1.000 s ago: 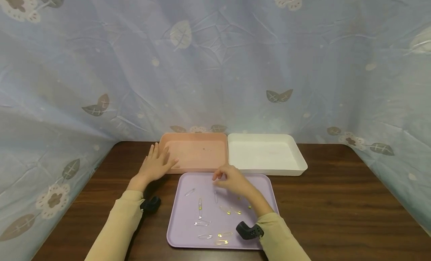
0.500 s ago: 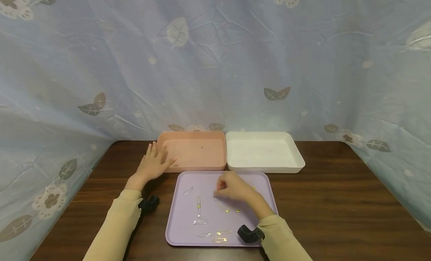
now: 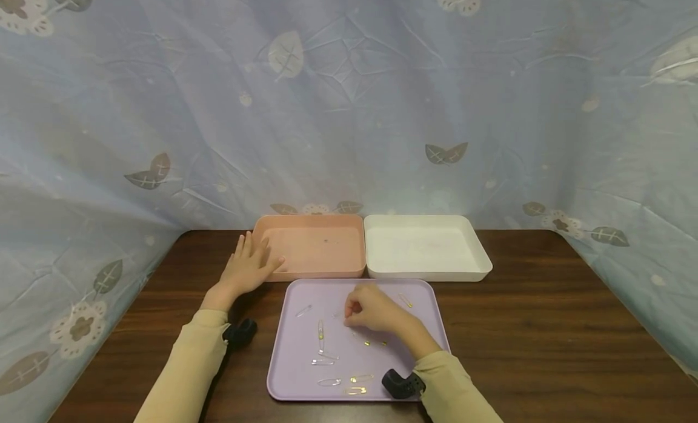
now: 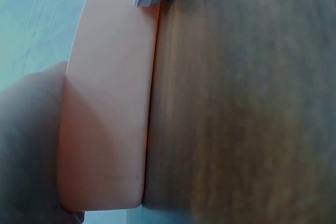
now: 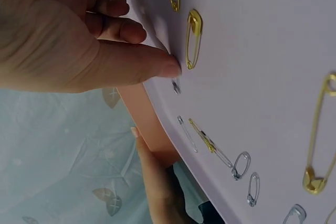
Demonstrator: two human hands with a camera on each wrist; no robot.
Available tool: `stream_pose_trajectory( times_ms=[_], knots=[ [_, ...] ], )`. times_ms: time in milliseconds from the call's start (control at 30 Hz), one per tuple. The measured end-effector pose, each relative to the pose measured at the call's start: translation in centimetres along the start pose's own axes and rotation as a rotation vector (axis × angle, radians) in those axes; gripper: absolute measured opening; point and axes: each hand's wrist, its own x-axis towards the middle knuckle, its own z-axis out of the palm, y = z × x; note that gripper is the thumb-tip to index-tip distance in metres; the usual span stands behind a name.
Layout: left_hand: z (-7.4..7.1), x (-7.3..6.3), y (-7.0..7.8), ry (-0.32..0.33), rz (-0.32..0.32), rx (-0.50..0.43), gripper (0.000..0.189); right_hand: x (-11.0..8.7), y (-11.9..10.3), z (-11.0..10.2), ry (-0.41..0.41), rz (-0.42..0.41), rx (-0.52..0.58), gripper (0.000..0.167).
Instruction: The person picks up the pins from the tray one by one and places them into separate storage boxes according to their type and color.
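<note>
Dark brown wood grain covers your table (image 3: 545, 302), backed by a pale blue cloth (image 3: 349, 126) printed with leaves and flowers; a peach tray (image 3: 311, 253) and a white tray (image 3: 425, 247) sit side by side near it. Your left hand (image 3: 242, 271) rests at the peach tray's left end, fingers spread — your right hand (image 3: 373, 308), well apart, pinches a silver safety pin (image 5: 176, 86) within the purple tray (image 3: 294, 374), among scattered pins.

Holds both arms (image 3: 184, 365) stretched forward, with left hand (image 3: 243, 270) spread, its fingers (image 3: 248, 243) apart, and right hand (image 3: 373, 306) turned inward, fingers curled toward thumb (image 5: 139, 66).
</note>
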Motion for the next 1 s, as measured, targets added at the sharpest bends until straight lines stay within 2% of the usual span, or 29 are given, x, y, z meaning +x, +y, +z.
stream_pose_trajectory(
  times_ms=[400, 733, 1000],
  knots=[
    [0.17, 0.09, -0.31, 0.001, 0.000, -0.004, 0.088, -0.06, 0.17, 0.11, -0.014, 0.002, 0.032, 0.012],
    [0.22, 0.16, -0.14, -0.010, -0.003, -0.001, 0.089, -0.08, 0.06, -0.06, -0.038, -0.025, -0.030, 0.013],
    [-0.18, -0.09, 0.24, -0.011, -0.008, -0.002, 0.087, 0.13, 0.14, -0.36, -0.004, -0.022, -0.029, 0.010]
  ],
)
